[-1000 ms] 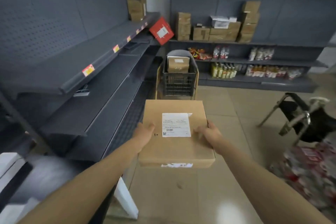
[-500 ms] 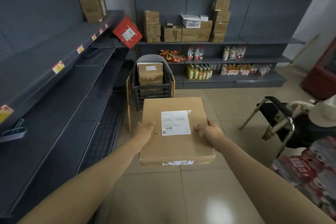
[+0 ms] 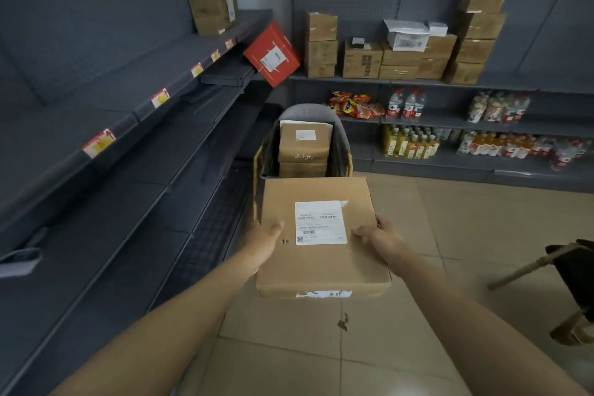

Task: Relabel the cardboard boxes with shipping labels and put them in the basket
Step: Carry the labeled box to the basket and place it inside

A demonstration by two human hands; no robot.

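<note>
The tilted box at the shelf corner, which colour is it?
Red box, white label; head view.

Red box (image 3: 272,54) tilted at the shelf corner, drink bottles (image 3: 409,141) on lower shelves, possibly snack packets (image 3: 355,105).

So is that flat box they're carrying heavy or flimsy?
Probably light: the left hand and right hand hold the box level by its side edges, thumbs on top. It looks stiff, since its top stays flat with no sag. The matte cardboard likely isn't slippery.
</note>
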